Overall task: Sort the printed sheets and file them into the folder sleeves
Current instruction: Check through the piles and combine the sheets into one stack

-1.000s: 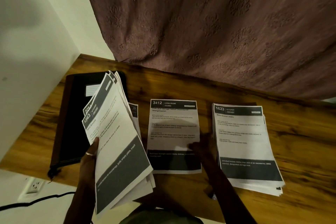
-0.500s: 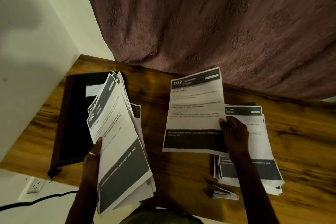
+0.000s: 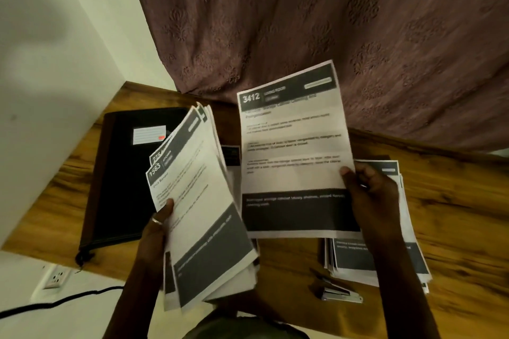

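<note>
The left hand [image 3: 157,231] is gripping a fanned stack of sheets [image 3: 203,215] at lower centre while the right hand [image 3: 370,195] is pinching a single sheet [image 3: 294,151] mid-frame.

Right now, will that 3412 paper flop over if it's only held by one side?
Probably floppy: the 3412 sheet is one thin page, pinched at its right edge by the right hand. Likely light too, since that pinch alone holds it up.
</note>
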`<state>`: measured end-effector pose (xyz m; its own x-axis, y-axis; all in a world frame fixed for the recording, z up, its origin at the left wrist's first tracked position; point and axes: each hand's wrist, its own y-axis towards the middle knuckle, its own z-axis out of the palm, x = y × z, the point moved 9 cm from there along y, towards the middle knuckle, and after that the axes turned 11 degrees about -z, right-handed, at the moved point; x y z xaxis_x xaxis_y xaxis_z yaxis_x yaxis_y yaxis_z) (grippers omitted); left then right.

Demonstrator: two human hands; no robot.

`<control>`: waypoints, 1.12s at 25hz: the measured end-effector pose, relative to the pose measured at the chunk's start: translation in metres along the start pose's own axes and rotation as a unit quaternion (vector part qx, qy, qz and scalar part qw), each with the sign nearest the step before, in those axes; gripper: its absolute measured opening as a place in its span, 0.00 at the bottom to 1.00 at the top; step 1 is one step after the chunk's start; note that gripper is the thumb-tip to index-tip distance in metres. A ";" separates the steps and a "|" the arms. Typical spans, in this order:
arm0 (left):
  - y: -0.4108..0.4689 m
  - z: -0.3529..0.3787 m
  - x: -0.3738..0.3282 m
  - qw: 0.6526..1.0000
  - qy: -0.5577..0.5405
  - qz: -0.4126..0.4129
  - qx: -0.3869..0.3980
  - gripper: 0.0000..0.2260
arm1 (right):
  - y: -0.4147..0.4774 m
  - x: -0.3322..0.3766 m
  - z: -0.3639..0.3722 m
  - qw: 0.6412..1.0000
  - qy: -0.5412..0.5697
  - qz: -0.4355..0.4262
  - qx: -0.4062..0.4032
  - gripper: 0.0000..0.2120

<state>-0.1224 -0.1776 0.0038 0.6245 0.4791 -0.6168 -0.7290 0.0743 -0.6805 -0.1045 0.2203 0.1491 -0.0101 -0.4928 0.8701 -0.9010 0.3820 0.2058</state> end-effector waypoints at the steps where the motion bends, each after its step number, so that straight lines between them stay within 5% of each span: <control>1: -0.003 0.007 -0.006 1.000 0.028 0.011 0.000 0.15 | 0.004 0.001 -0.012 1.000 -0.007 -0.011 -0.021 0.10; 7: 0.007 0.012 -0.033 0.971 0.216 0.087 -0.046 0.09 | 0.025 0.014 -0.059 0.988 0.082 -0.017 -0.132 0.08; 12: 0.007 0.040 -0.028 0.970 0.230 0.077 -0.019 0.09 | 0.008 -0.012 0.017 0.989 0.119 0.079 0.045 0.07; 17: 0.005 0.064 -0.022 0.978 0.198 0.056 0.021 0.14 | -0.035 -0.045 0.091 0.974 0.023 0.117 0.193 0.10; 20: 0.009 0.067 -0.013 0.980 0.193 0.032 0.035 0.24 | -0.044 -0.057 0.098 0.971 0.001 0.121 0.205 0.13; 25: 0.015 0.068 -0.011 0.983 0.184 0.014 0.020 0.13 | -0.046 -0.056 0.097 0.970 -0.009 0.120 0.210 0.13; 28: 0.013 0.068 -0.014 0.987 0.161 0.003 0.019 0.13 | -0.045 -0.057 0.096 0.955 0.086 0.211 0.192 0.18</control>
<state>-0.1598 -0.1235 0.0302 0.6725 0.1772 -0.7185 -0.7390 0.1086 -0.6649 -0.1048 0.1561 0.0467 -0.3651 -0.2093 0.9071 -0.9255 0.1869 -0.3294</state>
